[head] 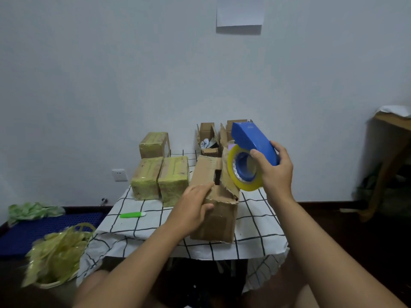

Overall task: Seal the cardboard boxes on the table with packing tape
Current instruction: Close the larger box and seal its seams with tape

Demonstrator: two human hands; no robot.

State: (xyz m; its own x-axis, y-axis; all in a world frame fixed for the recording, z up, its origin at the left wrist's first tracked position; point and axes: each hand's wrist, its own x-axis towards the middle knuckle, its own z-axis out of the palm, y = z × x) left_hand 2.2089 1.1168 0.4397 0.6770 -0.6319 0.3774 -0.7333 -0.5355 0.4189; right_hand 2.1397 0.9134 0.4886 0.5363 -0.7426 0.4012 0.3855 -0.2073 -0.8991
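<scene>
Forearms reach in; my left hand (195,206) grips the open cardboard box (214,203) mid-surface (138,227) to steady it. Right hand (274,168) grips the blue tape dispenser (253,141), raised above the flaps ready for taping. Three taped boxes (160,174) parked left.

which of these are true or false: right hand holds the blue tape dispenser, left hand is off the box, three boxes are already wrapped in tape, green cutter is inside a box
1. The right hand holds the blue tape dispenser. True.
2. The left hand is off the front box. False: it grips the box's top edge.
3. Three wrapped boxes are already covered in yellowish tape. True.
4. The green cutter is inside a box. False: it lies on the checked tablecloth.
</scene>
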